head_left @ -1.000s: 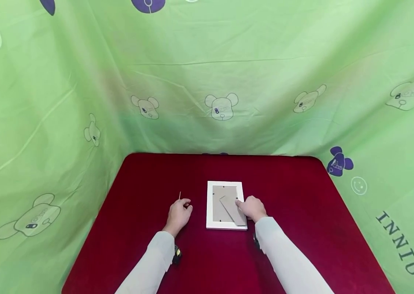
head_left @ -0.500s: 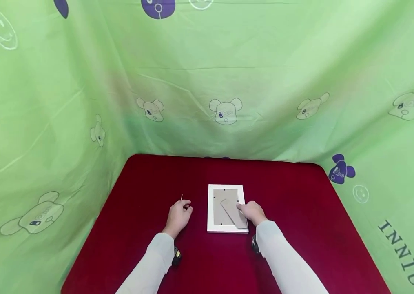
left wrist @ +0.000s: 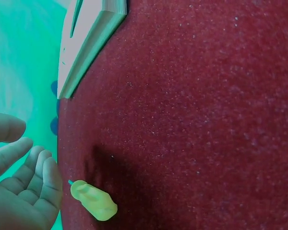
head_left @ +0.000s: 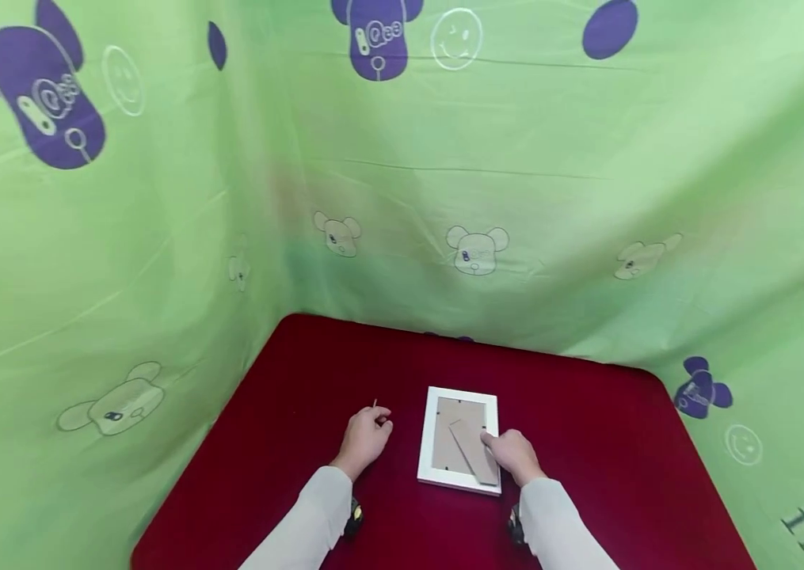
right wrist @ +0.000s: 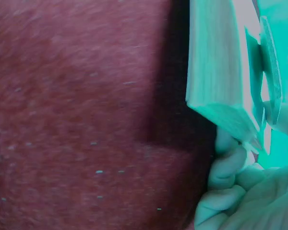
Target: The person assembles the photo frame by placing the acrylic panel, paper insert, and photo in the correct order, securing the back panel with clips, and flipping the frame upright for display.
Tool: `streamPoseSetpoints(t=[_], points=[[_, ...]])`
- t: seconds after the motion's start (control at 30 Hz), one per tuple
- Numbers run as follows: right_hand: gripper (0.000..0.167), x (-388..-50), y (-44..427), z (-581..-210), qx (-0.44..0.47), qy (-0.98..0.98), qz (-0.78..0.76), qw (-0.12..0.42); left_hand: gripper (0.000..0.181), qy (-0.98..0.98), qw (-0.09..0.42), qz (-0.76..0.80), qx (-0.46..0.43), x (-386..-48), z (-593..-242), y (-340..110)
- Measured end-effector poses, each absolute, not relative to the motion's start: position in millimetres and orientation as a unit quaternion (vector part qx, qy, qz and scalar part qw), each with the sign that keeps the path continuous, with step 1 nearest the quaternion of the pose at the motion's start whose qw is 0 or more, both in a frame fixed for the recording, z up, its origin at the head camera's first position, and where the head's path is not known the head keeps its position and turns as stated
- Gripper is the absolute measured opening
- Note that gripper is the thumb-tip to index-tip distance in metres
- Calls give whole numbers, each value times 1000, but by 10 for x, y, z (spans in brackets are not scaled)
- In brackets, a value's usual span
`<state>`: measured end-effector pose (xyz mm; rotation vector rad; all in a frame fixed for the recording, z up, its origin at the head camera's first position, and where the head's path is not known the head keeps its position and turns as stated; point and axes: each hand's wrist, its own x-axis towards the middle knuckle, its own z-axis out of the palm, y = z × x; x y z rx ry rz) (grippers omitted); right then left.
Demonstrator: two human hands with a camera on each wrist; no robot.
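A white picture frame [head_left: 456, 480] lies back side up on the red cloth, with a beige backing board [head_left: 460, 412] and an angled stand flap [head_left: 474, 453]. My right hand [head_left: 513, 454] grips its right edge. The thumb is on the back by the flap, and in the right wrist view curled fingers [right wrist: 225, 167] reach beneath the edge. My left hand [head_left: 366, 437] rests left of the frame, apart from it, fingers loosely bent around nothing. Near those fingers, the left wrist view shows a small lumpy yellow object [left wrist: 95, 201] with a thin dark tip; its kind is unclear.
A red cloth-covered table [head_left: 601, 443] with rounded far corners bears everything. Green fabric [head_left: 387, 190] printed with bear heads hangs behind it and along both sides. Past my left fingertips a thin stick [head_left: 375, 402] pokes up.
The head view has swung left and upward, so the table appears lower and farther right. My right hand keeps its grip on the frame; my left hand stays beside it.
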<state>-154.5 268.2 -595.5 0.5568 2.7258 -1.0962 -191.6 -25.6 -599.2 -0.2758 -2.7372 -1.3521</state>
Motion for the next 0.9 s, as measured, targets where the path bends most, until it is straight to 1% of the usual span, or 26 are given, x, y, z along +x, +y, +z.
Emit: streamPoseSetpoints(t=[0.1,0.23,0.4,0.6,0.77,0.9], points=[[39,-1452,2754,-5996,197,905,-372,60,22,-890,26,-444,-99,-1896,-6006,-180],[42,-1428,2758,-6008,193,905,-376,45,22,-887,21,-453,-91,-1877,-5983,-181],[39,-1473,2724,-5961,188,905,-378,43,22,-891,15,-447,-83,-1900,-5964,-227],[42,-1485,2704,-5938,200,882,-425,37,22,-888,16,-451,-84,-1921,-5941,-217],[40,-1470,2687,-5935,190,886,-423,-9,23,-887,15,-452,-92,-1935,-5931,-186],[38,-1409,2686,-5935,182,899,-396,-31,24,-890,3,-446,-98,-1942,-5952,-135]])
